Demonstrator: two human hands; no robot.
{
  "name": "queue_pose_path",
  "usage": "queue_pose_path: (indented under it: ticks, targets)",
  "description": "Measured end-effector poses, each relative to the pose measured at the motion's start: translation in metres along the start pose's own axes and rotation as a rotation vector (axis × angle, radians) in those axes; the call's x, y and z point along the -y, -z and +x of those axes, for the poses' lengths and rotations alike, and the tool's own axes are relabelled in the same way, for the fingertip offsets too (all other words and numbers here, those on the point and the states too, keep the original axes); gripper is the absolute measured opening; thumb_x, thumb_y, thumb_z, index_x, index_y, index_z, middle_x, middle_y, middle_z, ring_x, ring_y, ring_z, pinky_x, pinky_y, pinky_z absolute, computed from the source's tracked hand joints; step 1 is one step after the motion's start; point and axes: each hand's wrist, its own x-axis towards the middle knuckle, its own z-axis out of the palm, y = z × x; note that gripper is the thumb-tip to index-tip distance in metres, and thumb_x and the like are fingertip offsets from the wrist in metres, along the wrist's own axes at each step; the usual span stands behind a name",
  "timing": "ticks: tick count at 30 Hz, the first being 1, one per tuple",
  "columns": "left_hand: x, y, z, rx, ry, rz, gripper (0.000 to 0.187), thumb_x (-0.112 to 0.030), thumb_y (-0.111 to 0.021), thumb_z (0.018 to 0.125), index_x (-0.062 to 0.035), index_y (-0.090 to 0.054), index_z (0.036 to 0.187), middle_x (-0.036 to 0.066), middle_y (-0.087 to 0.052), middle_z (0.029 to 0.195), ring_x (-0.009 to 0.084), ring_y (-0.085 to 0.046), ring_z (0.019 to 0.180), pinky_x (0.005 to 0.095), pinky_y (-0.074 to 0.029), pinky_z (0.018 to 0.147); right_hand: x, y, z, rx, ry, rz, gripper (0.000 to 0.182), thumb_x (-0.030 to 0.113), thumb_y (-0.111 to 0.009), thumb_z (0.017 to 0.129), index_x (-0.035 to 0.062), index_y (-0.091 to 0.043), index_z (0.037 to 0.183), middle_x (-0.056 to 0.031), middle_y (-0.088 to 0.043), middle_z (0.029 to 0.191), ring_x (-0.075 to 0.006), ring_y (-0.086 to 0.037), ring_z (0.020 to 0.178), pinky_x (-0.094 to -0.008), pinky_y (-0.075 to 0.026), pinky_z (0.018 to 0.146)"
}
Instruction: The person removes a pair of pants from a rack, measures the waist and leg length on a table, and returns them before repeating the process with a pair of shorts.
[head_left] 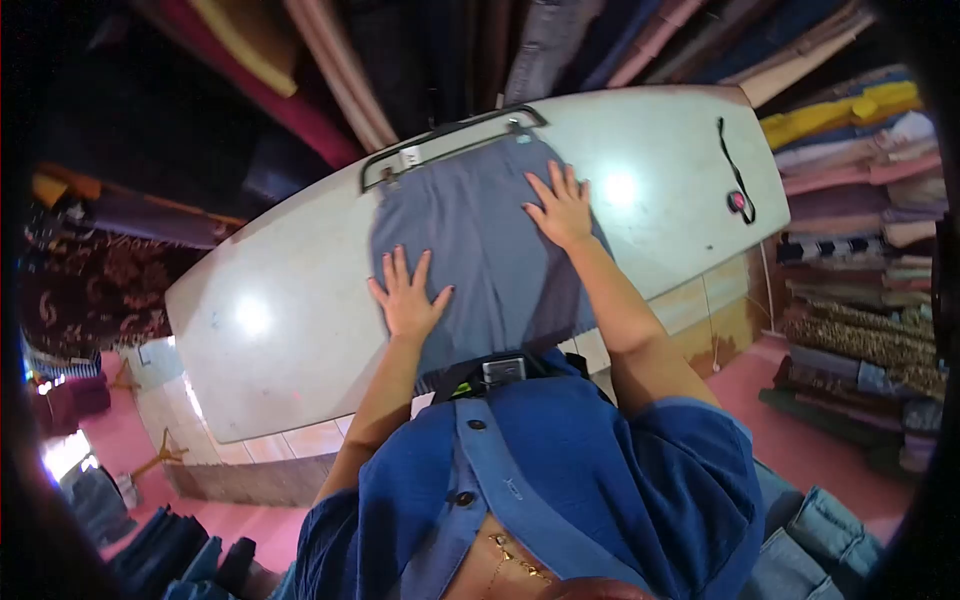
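A grey-blue garment [465,230], a skirt or wide shorts, lies flat on a white table with its waist at the far side. Its waistband is clipped to a black hanger [455,135] that carries a small white size tag [411,157]. My left hand [405,297] rests palm down on the garment's left side, fingers spread. On the upper right part of the cloth, my right hand [562,208] is also laid flat with fingers apart. The garment's near edge runs down toward my waist and is partly hidden there.
On the white table [290,330], a black strap with a round pink piece [737,202] lies at the right. Clothes hang close behind the table [430,60]. Folded clothes [860,250] are stacked at the right, and jeans [810,540] lie at the lower right.
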Motion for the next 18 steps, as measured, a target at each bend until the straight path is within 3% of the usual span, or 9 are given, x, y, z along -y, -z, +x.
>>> queue_pose_path:
  ticks: [3, 5, 6, 8, 10, 12, 13, 17, 18]
  targets:
    - [0.002, -0.002, 0.0, 0.002, 0.024, 0.047, 0.073, -0.052, -0.065, 0.074, -0.027, -0.04, 0.138, 0.012, -0.019, 0.151, 0.0313, -0.014, 0.14, 0.0654, -0.011, 0.104, -0.015, 0.01, 0.004, -0.009, 0.047, 0.081, 0.052, 0.041, -0.061, 0.083, 0.0271, -0.048, 0.131, -0.0143, -0.034, 0.144, -0.0403, -0.033, 0.13, -0.062, -0.026, 0.101]
    - [0.002, -0.003, 0.001, 0.005, 0.035, 0.061, 0.074, -0.051, -0.066, 0.073, -0.0266, -0.04, 0.138, 0.012, -0.019, 0.152, 0.0314, -0.013, 0.14, 0.0653, -0.011, 0.104, -0.043, 0.016, 0.009, -0.063, 0.053, 0.502, 0.049, 0.034, -0.063, 0.083, 0.0206, -0.05, 0.128, -0.0184, -0.039, 0.139, -0.0422, -0.037, 0.126, -0.0552, -0.028, 0.103]
    - [0.004, -0.004, 0.002, 0.029, 0.044, 0.048, 0.076, -0.05, -0.068, 0.073, -0.027, -0.038, 0.139, 0.012, -0.017, 0.152, 0.0318, -0.011, 0.141, 0.0663, -0.009, 0.104, -0.067, 0.027, 0.009, -0.223, 0.04, 0.421, 0.044, 0.024, -0.064, 0.082, 0.0136, -0.053, 0.123, -0.0218, -0.045, 0.132, -0.0444, -0.039, 0.122, -0.0499, -0.03, 0.104]
    - [0.008, -0.009, 0.003, 0.048, 0.055, 0.033, 0.078, -0.05, -0.068, 0.073, -0.0274, -0.036, 0.14, 0.012, -0.015, 0.152, 0.032, -0.01, 0.141, 0.0668, -0.009, 0.104, -0.137, 0.046, 0.001, -0.407, -0.252, 0.448, 0.037, 0.013, -0.062, 0.081, 0.006, -0.056, 0.116, -0.0217, -0.051, 0.124, -0.0405, -0.043, 0.12, -0.0468, -0.034, 0.101]
    - [0.005, -0.001, 0.006, 0.161, 0.1, 0.022, 0.08, -0.05, -0.066, 0.076, -0.0265, -0.029, 0.143, 0.01, -0.007, 0.154, 0.033, -0.004, 0.142, 0.0667, -0.008, 0.104, -0.23, 0.051, -0.014, -0.515, -0.487, 0.183, 0.037, 0.021, -0.063, 0.084, 0.0031, -0.057, 0.116, -0.0179, -0.055, 0.121, -0.0331, -0.049, 0.114, -0.0416, -0.035, 0.101]
    - [0.004, 0.002, 0.009, 0.214, 0.143, 0.026, 0.082, -0.05, -0.066, 0.076, -0.0271, -0.027, 0.144, 0.01, -0.005, 0.154, 0.0332, -0.002, 0.142, 0.0669, -0.007, 0.104, -0.32, 0.04, -0.034, -0.295, -0.707, -0.273, 0.056, 0.039, -0.06, 0.084, 0.0069, -0.048, 0.128, -0.0221, -0.051, 0.125, -0.0366, -0.043, 0.121, -0.049, -0.029, 0.103]
    - [0.003, 0.004, 0.011, 0.268, 0.162, 0.02, 0.083, -0.05, -0.066, 0.077, -0.0277, -0.025, 0.145, 0.009, -0.004, 0.155, 0.0334, -0.001, 0.142, 0.0671, -0.007, 0.104, -0.365, 0.029, -0.047, -0.234, -0.703, -0.276, 0.063, 0.042, -0.06, 0.083, 0.0089, -0.042, 0.134, -0.0236, -0.048, 0.129, -0.0382, -0.037, 0.127, -0.051, -0.024, 0.106]
    - [0.003, 0.003, 0.014, 0.293, 0.197, 0.029, 0.084, -0.052, -0.066, 0.075, -0.0307, -0.024, 0.145, 0.009, 0.0, 0.155, 0.0317, 0.001, 0.142, 0.0671, -0.007, 0.105, -0.41, 0.037, -0.062, 0.021, -0.623, -0.177, 0.061, 0.038, -0.064, 0.081, 0.0206, -0.043, 0.135, -0.0243, -0.039, 0.136, -0.0382, -0.029, 0.131, -0.0498, -0.021, 0.108]
    - [0.002, 0.005, 0.015, 0.312, 0.213, 0.034, 0.084, -0.053, -0.066, 0.076, -0.0312, -0.023, 0.145, 0.009, 0.001, 0.155, 0.0313, 0.002, 0.142, 0.0668, -0.008, 0.105, -0.406, 0.045, -0.061, 0.023, -0.667, -0.108, 0.057, 0.027, -0.066, 0.079, 0.0257, -0.047, 0.133, -0.0257, -0.038, 0.136, -0.0401, -0.034, 0.129, -0.0472, -0.027, 0.107]
